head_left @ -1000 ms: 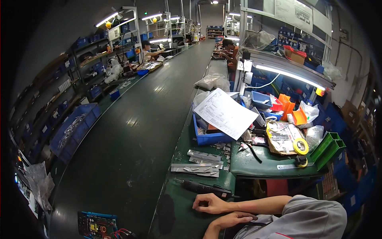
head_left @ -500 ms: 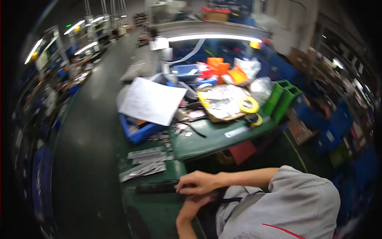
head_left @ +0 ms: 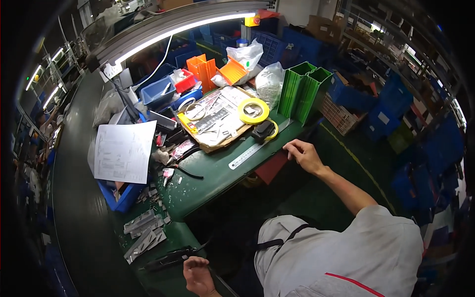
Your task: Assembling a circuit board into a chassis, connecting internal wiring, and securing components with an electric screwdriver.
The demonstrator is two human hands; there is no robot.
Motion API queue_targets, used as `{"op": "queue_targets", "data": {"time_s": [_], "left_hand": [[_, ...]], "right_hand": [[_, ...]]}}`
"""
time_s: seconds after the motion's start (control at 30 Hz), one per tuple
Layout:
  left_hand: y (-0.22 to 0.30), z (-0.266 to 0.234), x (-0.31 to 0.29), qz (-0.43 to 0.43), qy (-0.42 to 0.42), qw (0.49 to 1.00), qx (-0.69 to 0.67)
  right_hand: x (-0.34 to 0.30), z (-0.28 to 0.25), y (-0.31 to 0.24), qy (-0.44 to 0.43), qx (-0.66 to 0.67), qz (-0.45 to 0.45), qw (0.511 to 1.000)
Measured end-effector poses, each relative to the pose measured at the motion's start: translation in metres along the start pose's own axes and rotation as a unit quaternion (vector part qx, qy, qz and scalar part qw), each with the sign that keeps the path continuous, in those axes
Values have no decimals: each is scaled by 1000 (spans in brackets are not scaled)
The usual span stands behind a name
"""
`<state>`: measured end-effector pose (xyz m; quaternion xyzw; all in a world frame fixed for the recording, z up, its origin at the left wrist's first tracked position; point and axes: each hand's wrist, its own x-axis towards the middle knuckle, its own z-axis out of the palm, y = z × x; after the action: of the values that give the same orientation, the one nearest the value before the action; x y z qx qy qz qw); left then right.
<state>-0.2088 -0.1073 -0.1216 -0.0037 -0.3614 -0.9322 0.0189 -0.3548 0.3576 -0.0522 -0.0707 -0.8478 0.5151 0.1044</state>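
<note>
My right hand (head_left: pixel 307 155) hovers by the front edge of the green tabletop, its bent fingers slightly apart and nothing visible in them. A steel ruler (head_left: pixel 247 156) lies near it along that edge, and a red sheet (head_left: pixel 271 168) shows below. At the lower left my left hand (head_left: pixel 198 276) is half curled and open, with nothing seen in its grasp. Just left of it, a long, dark, tool-like object (head_left: pixel 169 259) rests on the lower green surface. Its exact kind is unclear.
Grey metal strips (head_left: pixel 146 232) lie at left below a blue bin (head_left: pixel 118 200) partly covered by a paper sheet (head_left: pixel 123 152). A cardboard tray (head_left: pixel 217 119) holds small parts and yellow tape (head_left: pixel 253 110). Green holders (head_left: pixel 303 94) stand at right.
My hands were together beside the dark object. Now they are apart: the right has moved up and right to the tabletop edge, while the left sits lower. The view has turned rightward.
</note>
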Motion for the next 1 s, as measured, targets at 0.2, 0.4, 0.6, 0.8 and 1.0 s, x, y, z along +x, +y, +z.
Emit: {"op": "queue_targets", "data": {"time_s": [0.2,0.4,0.6,0.8,1.0], "left_hand": [[0,-7,1,38,38,998,-37],[2,3,-4,65,69,995,45],[37,-8,-55,157,96,967,178],[53,-51,-115,193,184,949,166],[42,-51,-116,292,213,931,46]], "right_hand": [[16,42,10,-136,-29,-97,986],[-6,89,17,-310,-71,-176,932],[-15,95,28,-388,-101,-189,896],[-17,121,18,-405,-94,-235,878],[-50,171,-15,-493,-62,-277,822]]}}
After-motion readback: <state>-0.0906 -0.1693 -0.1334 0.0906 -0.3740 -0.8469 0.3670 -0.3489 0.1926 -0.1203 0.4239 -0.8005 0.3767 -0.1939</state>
